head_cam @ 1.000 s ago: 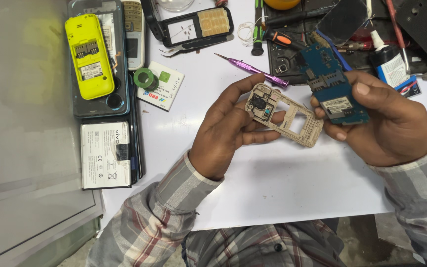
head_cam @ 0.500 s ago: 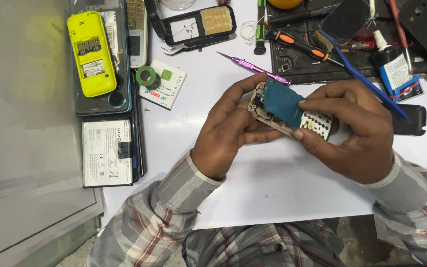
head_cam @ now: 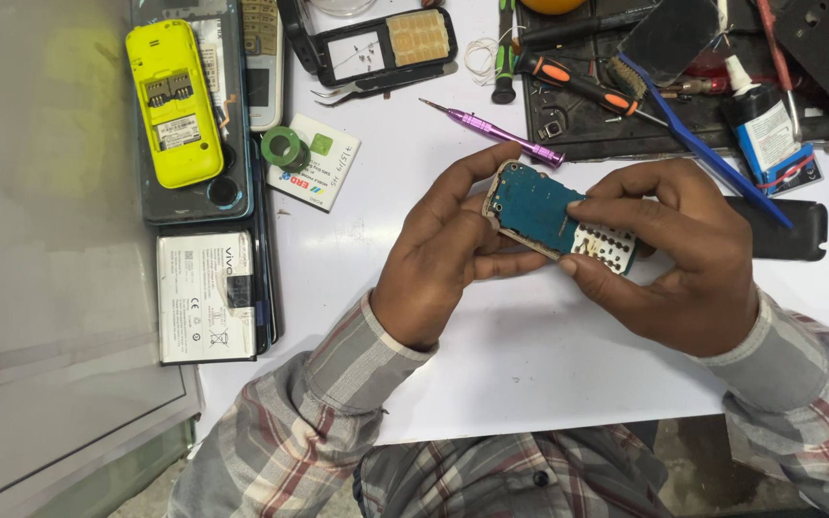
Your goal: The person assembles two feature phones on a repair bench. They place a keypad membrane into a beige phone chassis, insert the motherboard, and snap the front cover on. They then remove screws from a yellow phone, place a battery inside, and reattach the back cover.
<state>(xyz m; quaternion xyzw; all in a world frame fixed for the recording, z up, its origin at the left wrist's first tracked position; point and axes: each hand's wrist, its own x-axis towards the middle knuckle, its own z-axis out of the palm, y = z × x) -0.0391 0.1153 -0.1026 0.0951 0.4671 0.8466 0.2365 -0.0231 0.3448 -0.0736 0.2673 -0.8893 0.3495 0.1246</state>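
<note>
Both my hands hold a small phone assembly above the white table (head_cam: pixel 530 355). A blue circuit board (head_cam: pixel 539 206) with a white keypad sheet lies in a beige plastic phone frame (head_cam: pixel 501 216). My left hand (head_cam: pixel 443 254) grips the frame's left end from below. My right hand (head_cam: pixel 674 254) presses on the board's right half, fingers over the keypad end. Just beyond the hands lies a purple screwdriver (head_cam: pixel 496 131).
A yellow phone back (head_cam: pixel 173 104) rests on a dark phone at left, a white battery (head_cam: pixel 205 295) below it. A green tape roll (head_cam: pixel 285 148), a black phone cover (head_cam: pixel 386 43), tweezers, screwdrivers, a blue brush (head_cam: pixel 702 144) and a glue bottle (head_cam: pixel 765 125) fill the far side.
A second ago my right hand held the blue board apart from the beige frame. The board has since been laid into the frame, and both hands now hold them together.
</note>
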